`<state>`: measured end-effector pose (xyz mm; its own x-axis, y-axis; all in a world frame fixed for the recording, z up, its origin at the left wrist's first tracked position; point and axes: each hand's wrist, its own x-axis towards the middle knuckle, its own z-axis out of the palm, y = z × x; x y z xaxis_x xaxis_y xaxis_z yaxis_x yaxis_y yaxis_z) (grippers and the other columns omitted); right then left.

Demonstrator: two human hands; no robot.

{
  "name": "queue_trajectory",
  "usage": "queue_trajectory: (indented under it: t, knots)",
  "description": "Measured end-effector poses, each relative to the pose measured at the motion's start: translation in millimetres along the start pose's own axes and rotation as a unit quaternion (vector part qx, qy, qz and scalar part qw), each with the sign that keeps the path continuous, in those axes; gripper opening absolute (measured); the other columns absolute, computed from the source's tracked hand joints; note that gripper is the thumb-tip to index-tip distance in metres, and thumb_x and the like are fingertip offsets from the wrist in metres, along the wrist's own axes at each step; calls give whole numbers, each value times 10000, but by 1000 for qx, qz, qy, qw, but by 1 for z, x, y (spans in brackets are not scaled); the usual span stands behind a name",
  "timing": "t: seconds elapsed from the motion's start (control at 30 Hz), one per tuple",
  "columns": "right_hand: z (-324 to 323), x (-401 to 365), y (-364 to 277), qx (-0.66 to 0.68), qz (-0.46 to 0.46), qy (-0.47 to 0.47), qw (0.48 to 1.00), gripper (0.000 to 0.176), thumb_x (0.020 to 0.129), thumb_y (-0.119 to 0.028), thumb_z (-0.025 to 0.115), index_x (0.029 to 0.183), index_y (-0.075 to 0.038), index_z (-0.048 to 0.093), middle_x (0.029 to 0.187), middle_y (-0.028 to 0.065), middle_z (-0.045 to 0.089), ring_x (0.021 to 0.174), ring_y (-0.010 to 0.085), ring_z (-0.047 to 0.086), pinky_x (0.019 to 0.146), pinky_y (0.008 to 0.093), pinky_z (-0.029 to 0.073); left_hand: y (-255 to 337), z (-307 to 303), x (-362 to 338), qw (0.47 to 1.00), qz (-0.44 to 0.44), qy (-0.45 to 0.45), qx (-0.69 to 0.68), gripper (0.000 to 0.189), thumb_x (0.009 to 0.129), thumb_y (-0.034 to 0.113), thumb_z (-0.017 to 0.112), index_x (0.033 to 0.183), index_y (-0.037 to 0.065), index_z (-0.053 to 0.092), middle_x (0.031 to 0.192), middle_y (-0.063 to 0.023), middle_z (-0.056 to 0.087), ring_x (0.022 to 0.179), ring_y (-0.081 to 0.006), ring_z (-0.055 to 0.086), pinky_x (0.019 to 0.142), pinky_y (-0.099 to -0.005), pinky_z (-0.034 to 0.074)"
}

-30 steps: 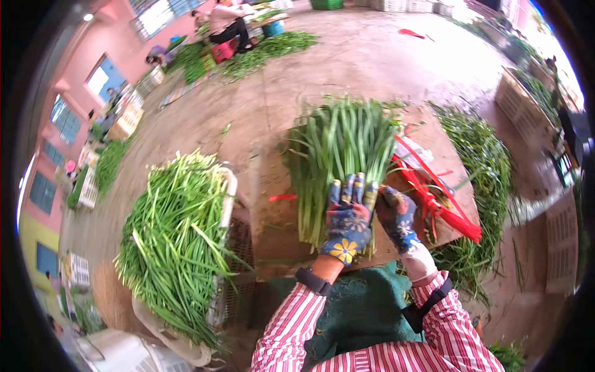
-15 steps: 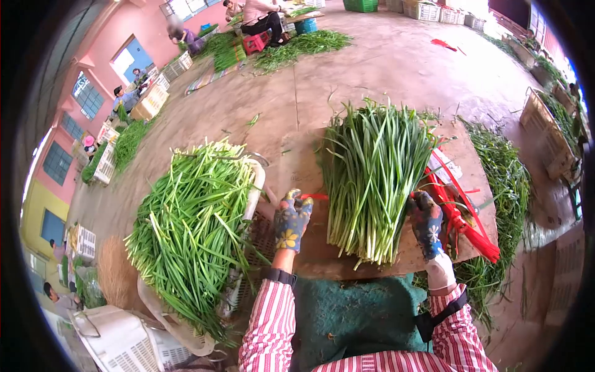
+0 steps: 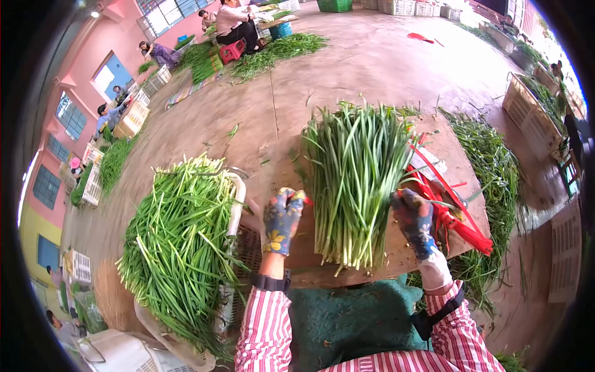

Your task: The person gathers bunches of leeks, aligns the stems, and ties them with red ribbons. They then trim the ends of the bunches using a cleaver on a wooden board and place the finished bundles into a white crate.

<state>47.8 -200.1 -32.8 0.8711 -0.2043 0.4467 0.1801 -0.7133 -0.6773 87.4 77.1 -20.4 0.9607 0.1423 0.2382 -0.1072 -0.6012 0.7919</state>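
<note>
A thick bundle of long green stalks (image 3: 356, 180) lies on a wooden board (image 3: 310, 276), its pale ends toward me. Left of the bundle, my left hand (image 3: 282, 220), in a flowered glove, has its fingers closed on the end of a red strip (image 3: 308, 201) at the fingertips. At the bundle's right side my right hand (image 3: 415, 223), gloved too, has bent fingers blurred by motion; what they hold cannot be made out. More red strips (image 3: 462, 228) lie on the board to the right. How the strip runs under the bundle is hidden.
A white basket (image 3: 238, 198) heaped with green stalks (image 3: 180, 248) stands at the left. Loose greens (image 3: 489, 180) cover the floor right of the board. A green cloth (image 3: 353, 316) is in front of me. Several people and crates are farther back.
The whole view has shifted, with the board and bundle now farther left. The red strip shows less between my left hand and the bundle. My right hand has risen slightly relative to the bundle.
</note>
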Motion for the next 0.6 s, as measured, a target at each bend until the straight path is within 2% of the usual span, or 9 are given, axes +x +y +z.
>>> queue_trajectory:
  t: [0.1,0.13,0.17,0.27,0.3,0.4,0.47,0.53,0.6]
  knots:
    - [10,10,-25,-10,-111,38,993,148,715,-153,618,641,-65,524,568,134,519,537,326,541,476,381,420,40,17,0,998,41,-15,-40,210,785,284,572,738,81,540,565,-79,550,520,-236,548,520,-361,408]
    - [12,11,-31,-20,-141,43,989,153,704,-138,623,622,-67,515,547,127,510,513,324,532,460,380,414,61,20,-5,999,23,-17,-44,197,782,199,595,687,52,505,541,-5,472,508,-80,430,491,-272,349]
    - [13,14,-35,-46,-145,18,988,122,723,-146,608,681,-67,524,610,125,520,577,310,538,509,373,419,63,30,-7,999,29,-12,-25,218,782,229,589,694,51,497,539,-25,480,494,-106,454,490,-296,364]
    - [2,3,-40,-53,-64,-166,983,132,778,-171,563,861,-68,552,799,118,553,769,269,556,657,352,436,68,54,-20,996,84,23,19,200,788,248,576,738,64,515,557,-78,521,507,-213,524,490,-354,388]
    - [-8,-18,-31,35,-25,-203,978,196,806,-169,535,958,-49,513,918,112,520,874,250,512,740,340,401,80,55,-26,986,147,58,57,185,786,240,578,744,68,523,608,-117,548,548,-291,545,501,-386,398]
    - [-29,-70,-4,296,84,-298,904,405,890,-165,449,1251,10,397,1272,94,420,1187,192,377,989,304,298,72,77,-38,966,189,115,136,147,793,205,551,758,66,521,687,-143,556,652,-327,559,557,-410,417]
    - [-25,-64,-5,351,39,-226,908,373,840,-179,519,1173,-21,461,1123,110,520,1057,193,485,903,315,382,64,79,-41,968,195,92,132,125,782,183,552,766,63,521,688,-146,553,665,-333,555,566,-412,416]
    - [-38,-71,-19,580,315,-238,712,425,850,-259,486,1196,-13,467,1186,160,500,1101,261,462,962,333,313,66,78,-41,971,192,62,128,70,739,116,559,770,68,518,689,-152,554,656,-353,545,558,-419,412]
    - [-27,-42,-25,505,304,-344,731,409,849,-256,500,1208,-62,474,1179,154,510,1109,265,464,969,315,308,60,78,-40,989,142,-12,40,58,747,97,562,781,70,522,657,-115,547,607,-305,543,534,-390,406]
